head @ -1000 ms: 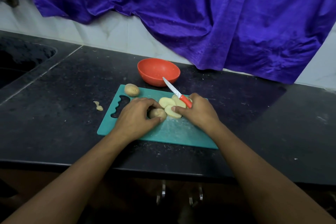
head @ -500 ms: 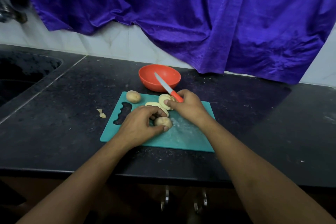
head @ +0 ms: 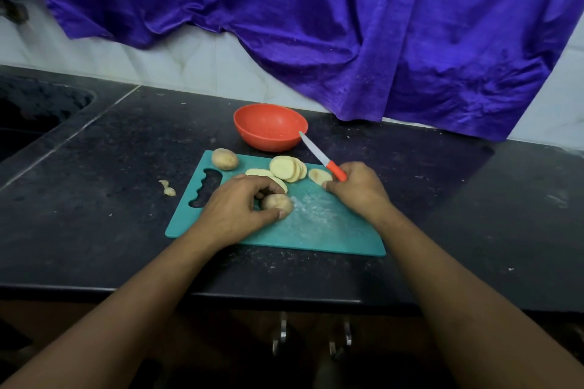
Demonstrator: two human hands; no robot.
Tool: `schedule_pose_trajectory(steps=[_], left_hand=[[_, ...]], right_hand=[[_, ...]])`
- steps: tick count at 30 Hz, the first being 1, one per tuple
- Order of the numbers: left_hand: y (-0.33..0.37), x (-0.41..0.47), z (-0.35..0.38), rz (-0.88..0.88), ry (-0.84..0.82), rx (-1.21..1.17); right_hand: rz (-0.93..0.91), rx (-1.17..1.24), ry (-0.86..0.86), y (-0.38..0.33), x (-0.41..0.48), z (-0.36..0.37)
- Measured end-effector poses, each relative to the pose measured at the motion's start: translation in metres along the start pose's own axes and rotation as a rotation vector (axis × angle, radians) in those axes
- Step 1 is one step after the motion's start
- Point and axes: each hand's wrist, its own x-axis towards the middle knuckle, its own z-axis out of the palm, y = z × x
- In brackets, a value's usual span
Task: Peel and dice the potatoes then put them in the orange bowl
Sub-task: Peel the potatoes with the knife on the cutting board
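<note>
Slicing is judged in hand: the potato [head: 277, 201] is pinched by the left hand [head: 237, 207], the knife [head: 319, 155] gripped in the right hand [head: 358, 190], to be lowered onto it next.

A potato piece [head: 278, 201] is gripped on the teal cutting board [head: 316, 232] by the left hand [head: 235, 207]. A knife [head: 320, 156] is held in the right hand [head: 358, 189], blade pointed up-left towards the orange bowl [head: 268, 128]. Potato slices [head: 287, 167] are fanned just above; a whole potato [head: 224, 159] is seen at the board's upper left.
</note>
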Motion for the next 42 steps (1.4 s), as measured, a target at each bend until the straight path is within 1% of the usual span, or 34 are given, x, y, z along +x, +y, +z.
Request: schedule_pose_trajectory(steps=[5,8,13,15,18,20,23,26,29,32,37,40,42], left_hand=[[-0.001,0.0,0.001,0.003,-0.001,0.004],[-0.001,0.0,0.001,-0.003,0.001,0.007],[-0.001,0.001,0.001,-0.006,-0.004,0.009],[-0.001,0.001,0.001,-0.006,-0.005,0.01],[-0.001,0.0,0.001,-0.007,-0.008,0.015],[0.0,0.0,0.0,-0.007,-0.004,0.017],[0.0,0.001,0.0,-0.007,-0.004,0.014],[0.0,0.001,0.0,-0.004,-0.002,0.014],[0.0,0.001,0.0,0.003,-0.007,0.0],[0.001,0.0,-0.003,0.006,-0.007,-0.029],[0.001,0.001,-0.003,0.01,-0.019,-0.029],[0.002,0.001,-0.004,0.006,-0.016,-0.034],[0.003,0.0,-0.004,-0.005,-0.015,-0.04]], right_hand=[[-0.062,0.018,-0.019,-0.02,0.005,0.017],[-0.044,0.042,-0.029,-0.022,0.005,0.015],[-0.003,0.018,0.038,-0.015,-0.003,0.006],[0.007,0.061,0.008,-0.013,-0.007,0.006],[0.032,0.236,-0.052,-0.013,-0.011,0.005],[0.057,0.3,-0.075,-0.014,-0.01,0.004],[0.055,0.229,-0.163,-0.014,-0.007,0.003],[-0.021,0.171,-0.216,-0.015,-0.002,0.003],[-0.097,0.1,-0.117,-0.015,0.002,0.009],[-0.093,0.113,0.009,-0.014,-0.001,0.01],[-0.161,0.208,-0.003,-0.005,-0.019,-0.001],[-0.132,0.253,0.05,0.002,-0.028,-0.007],[-0.102,0.2,0.064,0.007,-0.034,-0.008]])
